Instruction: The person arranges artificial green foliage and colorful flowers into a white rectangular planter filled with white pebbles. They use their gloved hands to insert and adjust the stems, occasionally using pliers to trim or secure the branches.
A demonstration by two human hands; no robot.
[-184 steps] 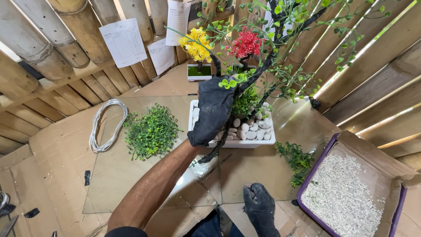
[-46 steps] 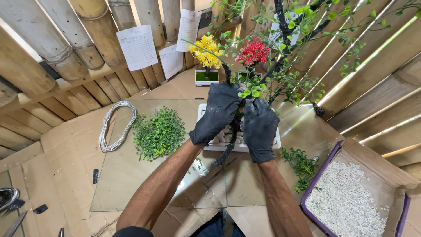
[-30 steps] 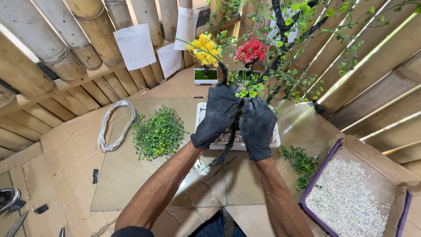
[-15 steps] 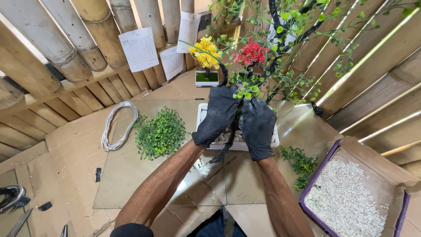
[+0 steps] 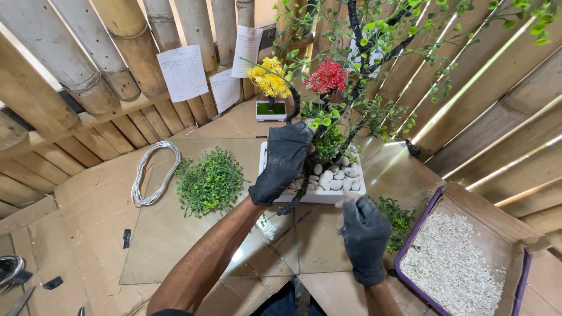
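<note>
1. Left hand (image 5: 282,164), in a black glove, is closed around the dark twisted trunk of an artificial tree with small green leaves (image 5: 351,64); the grip sits low on the trunk, just above the planter.
2. The artificial tree stands in a white rectangular planter filled with white pebbles (image 5: 335,175), at centre of the tabletop. Its branches spread toward 12 and 2 o'clock, above the planter.
3. Right hand (image 5: 366,237), also in a black glove, is at 5 o'clock from the planter, clear of the tree. Its fingers (image 5: 349,205) are drawn together; whether they pinch anything cannot be told.
4. A loose pile of green plastic foliage sprigs (image 5: 209,181) lies at 9 o'clock from the planter, well apart from both hands.
5. A coil of white cord (image 5: 153,172) lies just beyond the pile, further toward 9 o'clock.
6. A smaller cluster of green sprigs (image 5: 395,216) lies at 4 o'clock from the planter, just beside the right hand.
7. A purple-rimmed cardboard tray of fine white gravel (image 5: 453,263) sits at 4 o'clock, near the tabletop edge.
8. Two small potted artificial plants, one yellow-flowered (image 5: 269,79) and one red-flowered (image 5: 326,76), stand at 12 o'clock behind the planter.
9. The tabletop carries a glass sheet over cardboard (image 5: 170,234).
</note>
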